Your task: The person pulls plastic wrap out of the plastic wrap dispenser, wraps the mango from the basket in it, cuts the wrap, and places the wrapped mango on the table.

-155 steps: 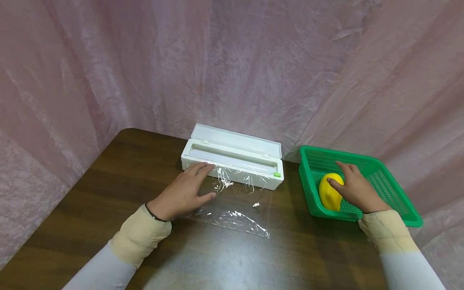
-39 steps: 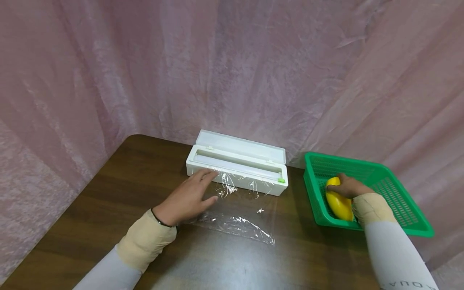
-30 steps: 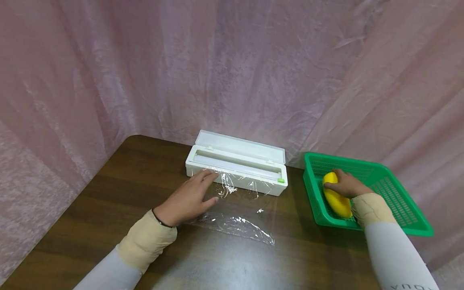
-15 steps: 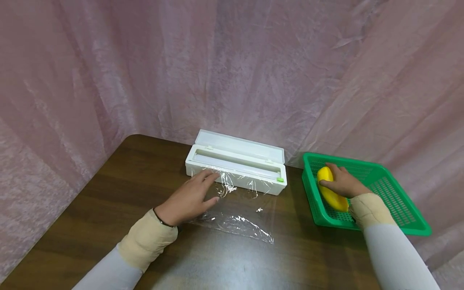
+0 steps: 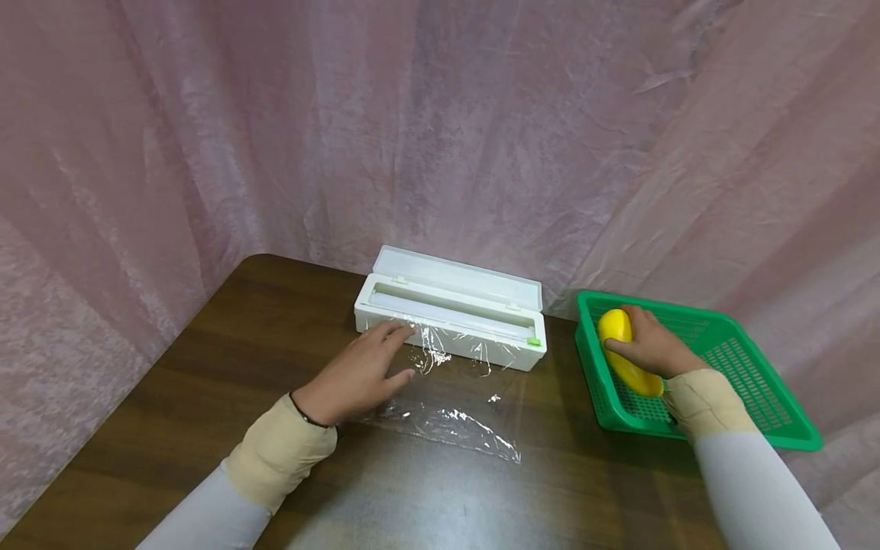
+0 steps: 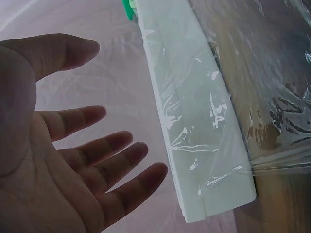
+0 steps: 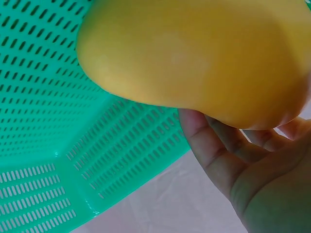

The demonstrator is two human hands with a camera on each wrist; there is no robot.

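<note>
My right hand (image 5: 653,347) grips a smooth yellow mango (image 5: 627,359) over the green plastic basket (image 5: 598,401). In the right wrist view the fingers curl under the mango (image 7: 194,58), with the basket's slotted walls behind it. My left hand (image 5: 354,378) holds nothing, its fingers spread and loosely bent over the clear cling film (image 5: 454,428). The film runs from the front of a white wrap dispenser (image 5: 481,347) down onto the table. In the left wrist view the fingers lie beside the film-covered dispenser face (image 6: 194,121).
The dispenser's lid (image 5: 457,275) stands up at the back, with the film roll (image 5: 447,315) showing inside. A green cutter slider (image 5: 534,341) sits at its right end. Everything stands on a dark wooden table (image 5: 227,367), and a pink curtain (image 5: 481,137) hangs behind.
My right hand, spread above the basket at first, has taken hold of the mango and raised it slightly, shifting it left. My left hand has barely moved.
</note>
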